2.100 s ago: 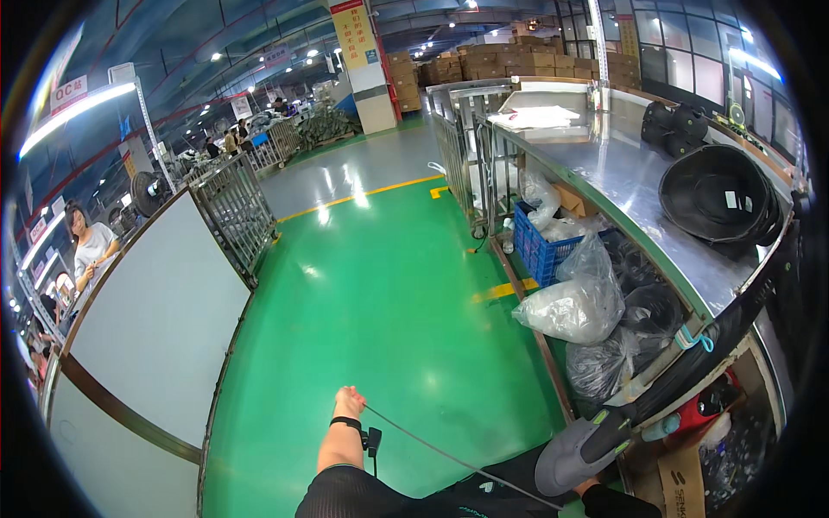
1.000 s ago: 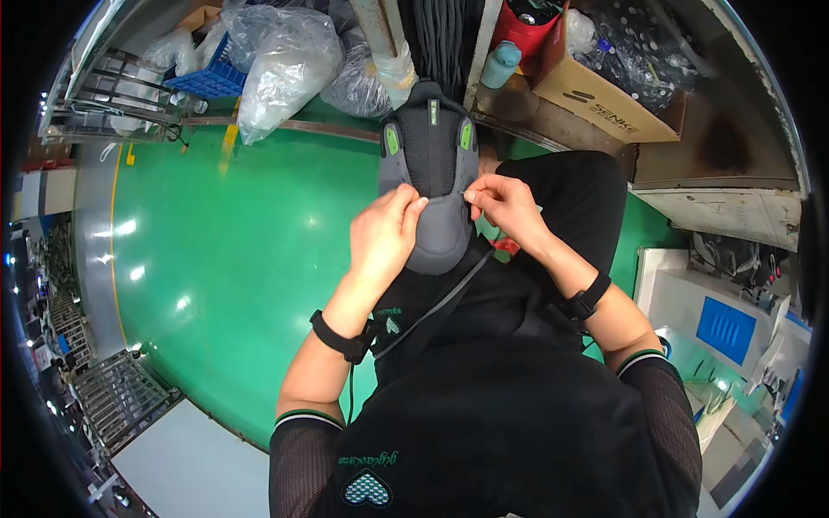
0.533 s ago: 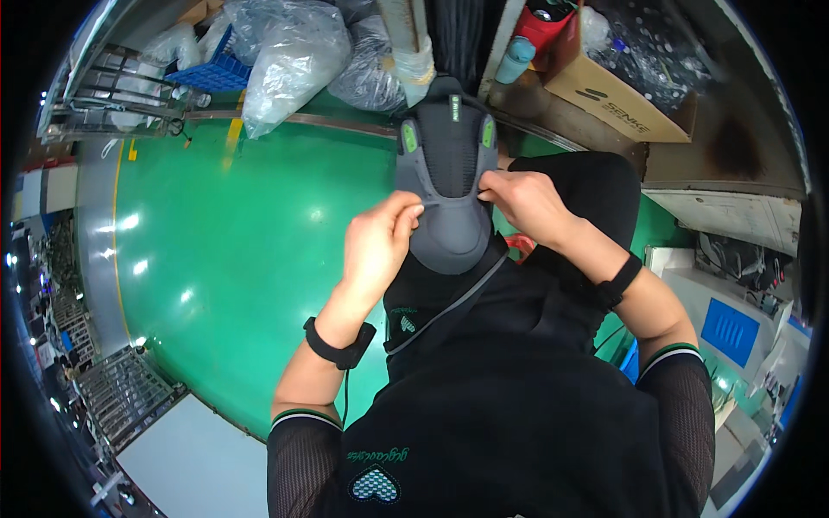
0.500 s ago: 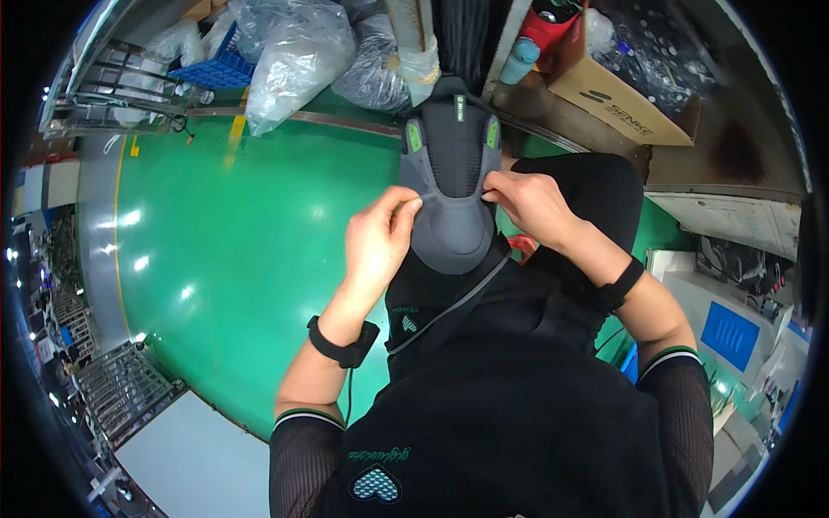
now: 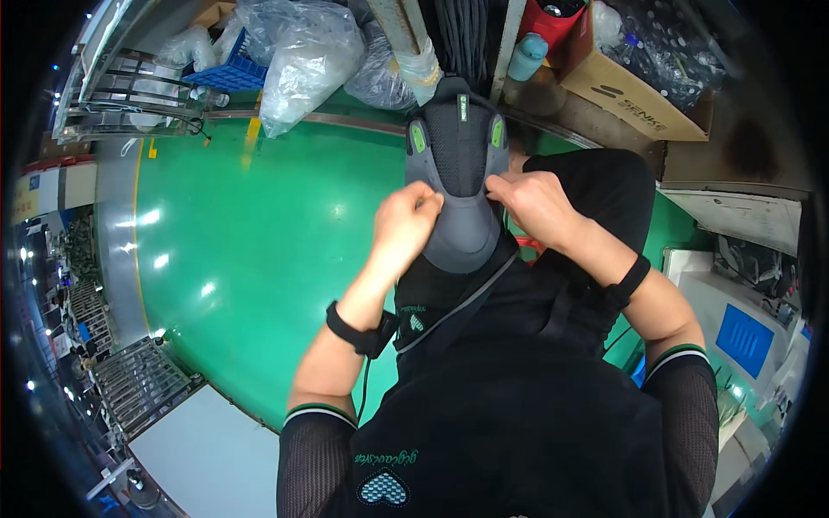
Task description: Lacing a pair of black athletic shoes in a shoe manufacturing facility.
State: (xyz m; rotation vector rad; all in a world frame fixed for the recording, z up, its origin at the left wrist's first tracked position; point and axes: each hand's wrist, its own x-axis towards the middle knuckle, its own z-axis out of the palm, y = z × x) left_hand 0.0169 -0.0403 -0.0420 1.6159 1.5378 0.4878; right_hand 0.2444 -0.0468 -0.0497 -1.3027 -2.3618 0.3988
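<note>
A dark grey shoe point(image 5: 465, 237) with bright green side patches and a black ribbed tongue point(image 5: 459, 155) lies over my lap, its rounded toe towards me. My left hand point(image 5: 408, 220) is closed in a pinch over the shoe's left side, beside the lower end of the tongue. What sits between those fingertips is too small to make out. Opposite it, my right hand point(image 5: 535, 205) pinches the right edge of the shoe's opening. A thin grey cord point(image 5: 471, 300) runs across my lap below the toe. Each wrist wears a black band.
Beyond the shoe hangs a bundle of black cords point(image 5: 462, 43) between metal posts. A cardboard box point(image 5: 635, 99) with clear bags and a light-blue bottle point(image 5: 528, 57) stand on the right shelf. Plastic bags point(image 5: 311, 65) and a blue crate point(image 5: 229, 73) are at far left, above the green floor point(image 5: 259, 242).
My left hand has shifted right, its pinched fingertips now further in over the shoe. The right hand keeps its place at the edge. The whole view has shifted slightly.
</note>
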